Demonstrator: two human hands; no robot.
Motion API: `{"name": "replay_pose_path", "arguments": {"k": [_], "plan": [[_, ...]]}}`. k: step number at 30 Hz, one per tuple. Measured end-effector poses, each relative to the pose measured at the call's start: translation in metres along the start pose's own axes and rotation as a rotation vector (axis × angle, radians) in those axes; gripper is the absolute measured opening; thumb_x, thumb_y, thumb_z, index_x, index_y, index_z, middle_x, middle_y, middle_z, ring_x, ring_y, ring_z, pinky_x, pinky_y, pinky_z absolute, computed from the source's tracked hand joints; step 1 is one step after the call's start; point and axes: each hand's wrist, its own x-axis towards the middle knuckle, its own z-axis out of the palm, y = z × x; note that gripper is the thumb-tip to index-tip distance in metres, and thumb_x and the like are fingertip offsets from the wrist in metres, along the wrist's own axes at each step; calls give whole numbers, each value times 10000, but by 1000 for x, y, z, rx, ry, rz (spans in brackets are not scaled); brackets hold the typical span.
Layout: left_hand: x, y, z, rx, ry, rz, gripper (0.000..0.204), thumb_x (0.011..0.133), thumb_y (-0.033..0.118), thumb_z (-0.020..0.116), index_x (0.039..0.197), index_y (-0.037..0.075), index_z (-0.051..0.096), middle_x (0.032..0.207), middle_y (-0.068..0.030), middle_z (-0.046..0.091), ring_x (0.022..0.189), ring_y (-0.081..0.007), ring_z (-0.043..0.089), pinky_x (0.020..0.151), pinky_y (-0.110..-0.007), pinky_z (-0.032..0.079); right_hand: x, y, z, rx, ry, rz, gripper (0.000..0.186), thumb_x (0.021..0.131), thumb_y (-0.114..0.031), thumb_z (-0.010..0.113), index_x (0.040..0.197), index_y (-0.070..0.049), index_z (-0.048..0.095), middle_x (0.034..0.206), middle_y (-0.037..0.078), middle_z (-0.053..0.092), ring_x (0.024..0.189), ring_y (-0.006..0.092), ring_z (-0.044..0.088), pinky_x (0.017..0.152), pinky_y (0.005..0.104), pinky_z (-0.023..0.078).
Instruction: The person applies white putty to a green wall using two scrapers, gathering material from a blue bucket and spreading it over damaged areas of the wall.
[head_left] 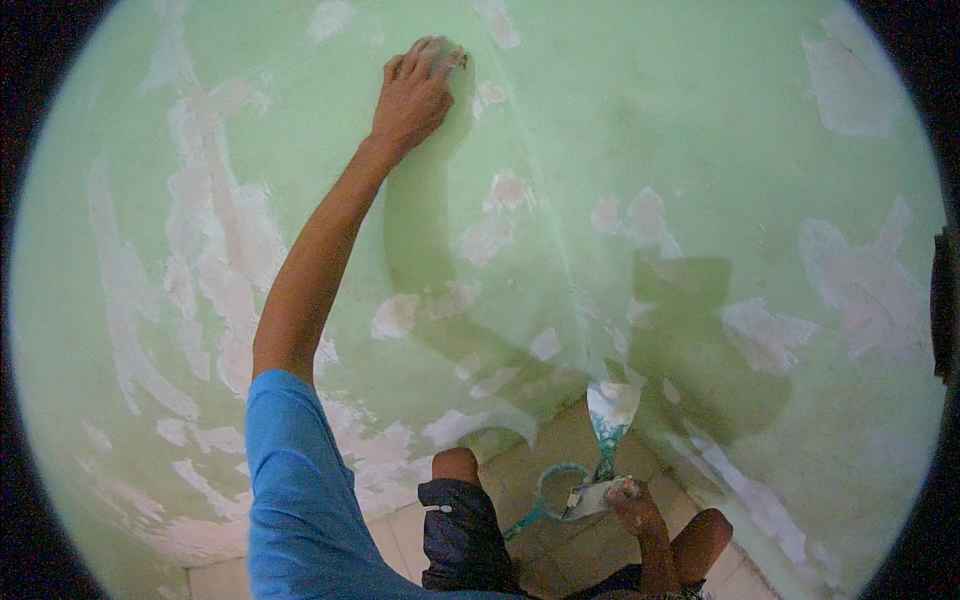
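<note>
My left hand (410, 95) is raised against the pale green wall (700, 120), its fingers bent around a small object at the fingertips that I cannot make out; the wall has many whitish patches. Low on the right, my right hand (637, 508) is closed on a pale, putty-smeared tool (600, 497). Just above that hand a wide putty knife (612, 408) points blade up, its teal handle running down to the held tool; whether my fingers also grip it is unclear. A round teal-rimmed container (566, 472) lies behind the tool, partly hidden by it.
A corner runs down the wall to the tiled floor (540, 555) at the bottom. My bent knees (455, 465) are close to the wall's foot. A teal handle (522, 524) shows beside the container. A dark strip (940, 305) stands at the far right edge.
</note>
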Motion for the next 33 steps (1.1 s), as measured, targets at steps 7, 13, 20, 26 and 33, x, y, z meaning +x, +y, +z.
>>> {"name": "replay_pose_path", "arguments": {"k": [7,13,20,26,33], "plan": [[0,5,3,-139,87,246,368,871,223,499,1215,93,491,1255,-87,485,1222,-265,392,1072,-448,227,-30,-89,39,-339,-216,-99,216,791,-229,650,733,-52,542,687,0,506,629,124,474,559,294,407],[-151,87,-23,-613,-143,-167,260,800,242,616,908,24,525,850,-176,537,820,-357,505,829,-459,368,-28,-64,33,-14,81,-17,198,769,-208,654,756,-36,558,705,21,550,670,135,515,593,288,424],[-330,286,-135,-1914,-1207,-91,529,914,430,466,1252,23,474,1273,-153,491,1193,-282,439,1032,-355,293,-28,-80,26,-86,-299,-49,176,756,-170,674,846,-41,595,799,-1,588,733,127,538,670,277,436],[-351,342,-153,-2218,-1189,-537,521,952,417,390,1294,27,435,1260,-92,501,1182,-202,426,1023,-329,296,-36,-135,39,-222,-478,-119,168,765,-165,682,849,-45,601,783,-18,589,736,103,518,684,274,433],[-334,332,-172,-2110,-777,-954,358,969,297,389,1151,9,497,1065,-86,573,952,-184,537,877,-339,423,-36,-169,9,-167,-366,20,204,798,-137,644,955,-32,568,936,37,591,825,162,557,758,323,465]]}}
